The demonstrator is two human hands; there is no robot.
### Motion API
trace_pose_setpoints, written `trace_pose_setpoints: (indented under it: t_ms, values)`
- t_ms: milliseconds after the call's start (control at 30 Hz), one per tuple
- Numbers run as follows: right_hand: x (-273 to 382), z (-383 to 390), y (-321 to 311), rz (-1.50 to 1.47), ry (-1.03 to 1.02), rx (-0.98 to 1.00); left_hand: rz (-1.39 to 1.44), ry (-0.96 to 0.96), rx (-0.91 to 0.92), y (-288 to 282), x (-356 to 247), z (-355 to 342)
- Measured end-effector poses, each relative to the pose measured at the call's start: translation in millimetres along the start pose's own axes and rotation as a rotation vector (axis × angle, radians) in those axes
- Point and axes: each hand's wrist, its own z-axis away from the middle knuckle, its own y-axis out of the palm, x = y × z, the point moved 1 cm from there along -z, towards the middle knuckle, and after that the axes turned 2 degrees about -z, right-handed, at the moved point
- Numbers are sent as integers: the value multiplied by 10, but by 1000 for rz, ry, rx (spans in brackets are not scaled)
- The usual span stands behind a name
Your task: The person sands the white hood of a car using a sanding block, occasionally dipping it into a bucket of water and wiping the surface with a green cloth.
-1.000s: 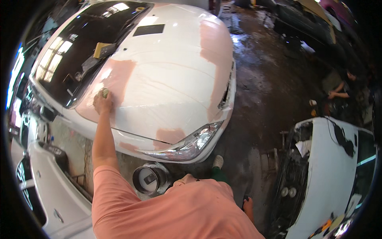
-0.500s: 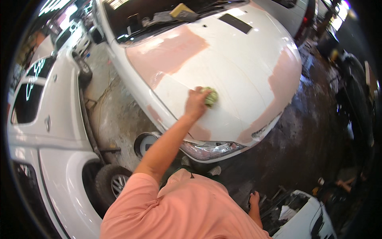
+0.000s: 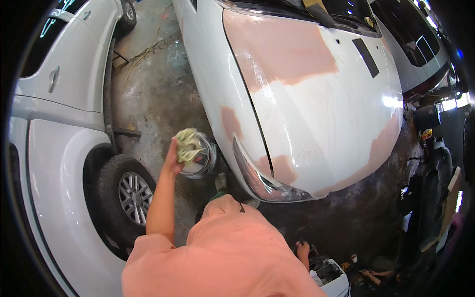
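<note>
Hiding part of bucket [image 3: 211,153] — cloth [image 3: 188,144], clamped in left fingers [image 3: 173,144]; right fingers [image 3: 300,245] — cannot tell.

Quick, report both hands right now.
Left hand: grip closed, holding a crumpled, pale yellow-green cloth.
Right hand: low beside the body, too small to tell whether open, closed or holding anything.

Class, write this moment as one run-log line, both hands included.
left hand: holds pale green cloth by bucket; right hand: beside torso, contents unclear; hood: white, pinkish patches
</note>
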Motion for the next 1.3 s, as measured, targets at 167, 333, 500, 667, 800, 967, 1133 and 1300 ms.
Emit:
trace_pose_setpoints:
  t_ms: [167, 333, 500, 667, 800, 967, 1133, 1300]
  values:
    - [-302, 365, -131, 121, -35, 277, -756, -159, -35, -2453, 558, -599]
    - [227, 494, -164, 212, 128, 253, -1732, -778, -312, -2488, 1424, -1413]
    - [472, 756, -720, 327, 149, 162, -1943, -875, -298, -2344, 1662, -1399]
    - [715, 744, -1241, 253, -109, -144, -2094, -832, -57, -2648, 1555, -1326]
    - [1256, 541, -1696, 180, -183, -463, -1936, -575, -96, -2468, 1196, -1213]
    - [3046, 311, -2462, 122, -559, -572, -1462, -316, -211, -2481, 776, -883]
    - [5065, -66, -2566, -114, -1078, -427, 14, -20, -243, -1890, 499, -336]
    - [6990, -319, -2269, -149, -1512, -356, 21, 257, 71, 729, -893, -635]
